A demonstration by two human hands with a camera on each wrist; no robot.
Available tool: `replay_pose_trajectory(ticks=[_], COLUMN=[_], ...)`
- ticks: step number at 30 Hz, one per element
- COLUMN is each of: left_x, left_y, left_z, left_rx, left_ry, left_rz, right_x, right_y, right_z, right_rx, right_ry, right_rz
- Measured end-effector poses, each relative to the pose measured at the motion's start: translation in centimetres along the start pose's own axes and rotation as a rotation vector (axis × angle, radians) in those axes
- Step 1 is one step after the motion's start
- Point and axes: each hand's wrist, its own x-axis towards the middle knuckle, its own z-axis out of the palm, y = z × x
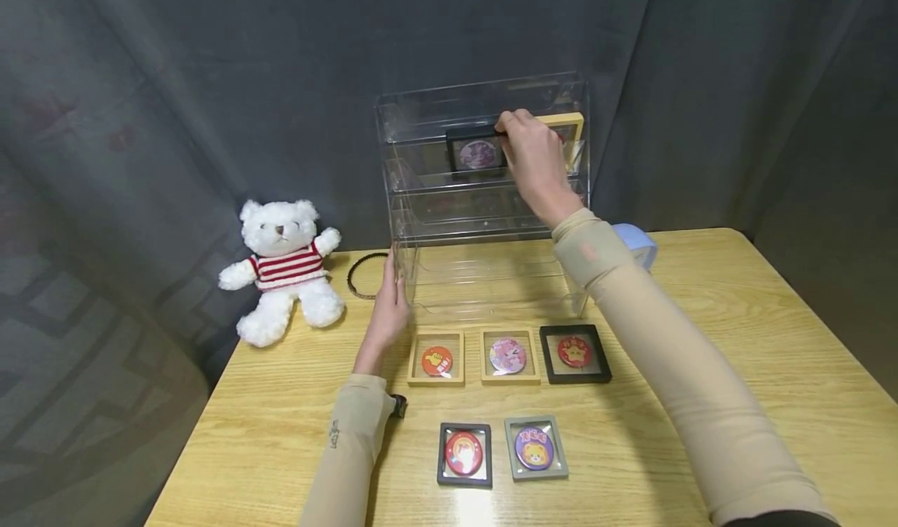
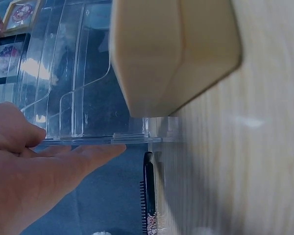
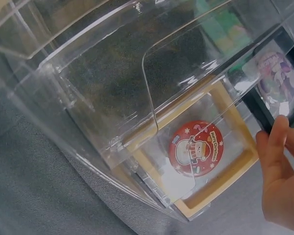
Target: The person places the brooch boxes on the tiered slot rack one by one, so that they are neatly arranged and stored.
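A clear acrylic tiered display rack (image 1: 484,250) stands at the back of the table. In its upper tier, a black square frame with a round purple-and-pink badge (image 1: 479,154) is pinched at its top right corner by my right hand (image 1: 539,160). Beside it, a yellow-edged frame (image 3: 220,181) holds a red Christmas badge (image 3: 196,148), partly behind my hand in the head view. My left hand (image 1: 389,309) lies along the rack's left side, fingers straight against the side panel, as the left wrist view (image 2: 49,171) of that hand shows.
Two light wooden frames (image 1: 436,382) and a black frame (image 1: 575,379) lie before the rack. Nearer are another black frame (image 1: 464,482) and a grey frame (image 1: 536,474). A white teddy bear (image 1: 284,266) and a dark ring-shaped band (image 1: 359,260) are left; a light-blue object (image 1: 640,242) is right.
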Motion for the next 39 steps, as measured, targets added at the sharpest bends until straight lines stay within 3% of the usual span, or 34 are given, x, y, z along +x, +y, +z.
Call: replay_pose_trajectory(ticks=[7, 16, 30, 39], left_x=[0.02, 0.05, 0.01, 0.07], left_y=[-0.25, -0.45, -0.15, -0.23], left_z=[-0.07, -0.18, 0.01, -0.03], left_rx=[-0.001, 0.006, -0.011, -0.017], left_ry=[0.008, 0.011, 0.0, 0.005], left_rz=[0.004, -0.005, -0.031, -0.011], right_x=[0.14, 0.08, -0.13, -0.55], right_y=[0.07, -0.27, -0.28, 0.06], right_z=[-0.07, -0.16, -0.86, -0.94], right_rx=[-0.017, -0.126, -0.151, -0.126], right_ry=[0.028, 0.058, 0.041, 0.058], right_rz=[0.0, -0.004, 0.001, -0.01])
